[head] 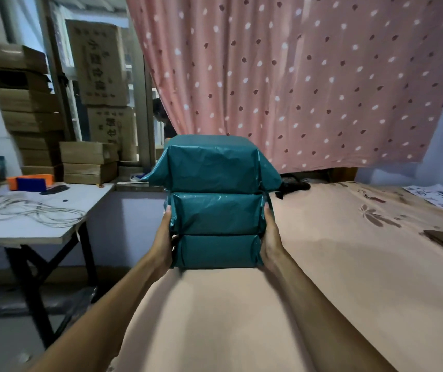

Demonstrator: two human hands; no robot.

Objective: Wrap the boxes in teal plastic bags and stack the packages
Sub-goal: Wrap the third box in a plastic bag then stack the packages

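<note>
Three teal-wrapped packages form a stack on the peach bedsheet [215, 318]. The top package [212, 162] is the largest, with loose plastic flaring at both sides. Under it lie the middle package [216, 213] and the bottom package [216, 251]. My left hand [164, 237] presses flat against the stack's left side, over the lower two packages. My right hand [270, 236] presses against the right side at the same height. Both arms reach forward from the bottom of the view. The stack's back is hidden.
A white folding table [26, 226] stands to the left with a coiled cable [40, 210], an orange and blue object [31, 182] and cardboard boxes [88, 162]. More boxes are piled by the window. A pink dotted curtain [295, 76] hangs behind. Paper [440, 197] lies far right on the bed.
</note>
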